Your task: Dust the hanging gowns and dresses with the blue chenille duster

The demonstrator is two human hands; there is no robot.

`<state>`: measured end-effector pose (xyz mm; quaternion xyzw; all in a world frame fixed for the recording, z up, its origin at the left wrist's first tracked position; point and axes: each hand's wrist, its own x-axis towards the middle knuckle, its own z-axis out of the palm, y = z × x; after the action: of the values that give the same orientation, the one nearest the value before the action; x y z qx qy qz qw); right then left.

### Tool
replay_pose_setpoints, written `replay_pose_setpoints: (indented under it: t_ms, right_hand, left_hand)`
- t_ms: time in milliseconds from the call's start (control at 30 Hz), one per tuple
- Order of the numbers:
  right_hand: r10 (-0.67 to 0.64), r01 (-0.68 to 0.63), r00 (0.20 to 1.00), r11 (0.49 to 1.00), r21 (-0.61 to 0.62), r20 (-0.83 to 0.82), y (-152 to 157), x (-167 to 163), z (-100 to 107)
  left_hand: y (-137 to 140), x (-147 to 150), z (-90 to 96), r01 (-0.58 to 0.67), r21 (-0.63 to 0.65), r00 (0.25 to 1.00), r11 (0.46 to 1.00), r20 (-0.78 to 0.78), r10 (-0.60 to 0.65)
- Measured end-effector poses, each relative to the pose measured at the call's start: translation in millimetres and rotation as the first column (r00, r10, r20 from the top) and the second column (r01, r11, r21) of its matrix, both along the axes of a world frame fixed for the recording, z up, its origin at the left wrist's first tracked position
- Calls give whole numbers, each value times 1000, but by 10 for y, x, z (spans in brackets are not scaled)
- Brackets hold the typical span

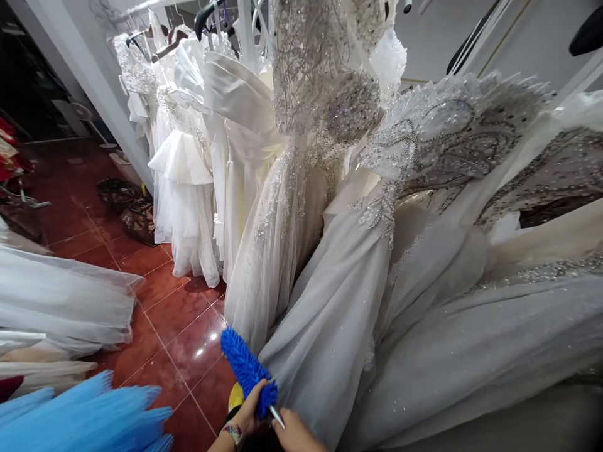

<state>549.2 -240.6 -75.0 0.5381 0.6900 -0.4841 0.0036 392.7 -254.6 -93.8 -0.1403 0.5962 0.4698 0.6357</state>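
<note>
A blue fluffy duster [245,367] with a silver handle points up and to the left at the bottom middle of the view. Around the lower end of its blue head, my left hand [250,407] is closed, a bracelet on its wrist. Fingers of my right hand [298,432] wrap the metal handle just below, partly cut off by the frame's bottom edge. Right beside the duster hangs the skirt of a white beaded gown [334,295]. Another sparkling gown [264,251] reaches down behind the duster's tip.
More white dresses [183,163] hang on a rack along the back. On the left, a white tulle skirt [66,295] and blue tulle [80,417] spread over the red tiled floor [164,320]. Dark bags [136,216] sit by a white post [89,75]. Something yellow [235,395] shows beside my left hand.
</note>
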Motion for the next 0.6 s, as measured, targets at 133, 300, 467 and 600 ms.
replay_pose_setpoints:
  t_ms: [133,300,467,600]
  right_hand:
    - [158,-161,987,955,250,33,337,66,661]
    - [112,-48,992,780,624,-64,1037,-28,1692]
    - [-90,86,995,577,812,-41,1581,-240,2180]
    - [-190,-3,966,668,744,174,1700,-474,1941]
  left_hand:
    - [382,-178,775,-115,368,987,923,-65,149]
    - [1317,-299,2015,10,744,941,668,-233,245]
    - [2181,-194,2638,61,862,949,503,-206,237]
    - [2415,-94,2403,-74,827,945,557,-120,304]
